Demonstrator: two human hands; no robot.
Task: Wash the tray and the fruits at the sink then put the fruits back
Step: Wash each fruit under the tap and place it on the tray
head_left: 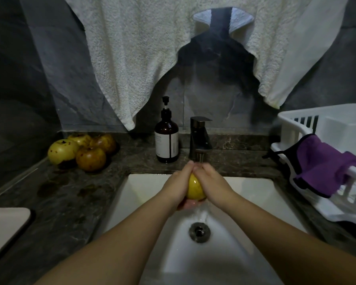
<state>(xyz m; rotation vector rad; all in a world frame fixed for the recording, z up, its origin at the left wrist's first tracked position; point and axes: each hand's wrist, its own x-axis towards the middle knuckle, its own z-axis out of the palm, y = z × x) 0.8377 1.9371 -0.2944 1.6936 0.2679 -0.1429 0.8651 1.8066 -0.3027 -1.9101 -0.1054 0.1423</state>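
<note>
Over on the far left a pale tray (pixel 6 227) poked into view at the counter's edge. Behind it, 4 fruits (pixel 81 151) sat bunched together on the dark counter (pixel 70 202), back by the wall. Then a brown pump bottle (pixel 166 138) stood just beside the faucet (pixel 199 138), which was running. Over the white sink (pixel 144 192), the left hand (pixel 178 185) and right hand (pixel 212 183) were both curled around 1 yellow fruit (pixel 195 187) under the stream, fingertips touching on top. On the right, a purple cloth (pixel 321 165) hung over a white dish rack (pixel 337 128).
</note>
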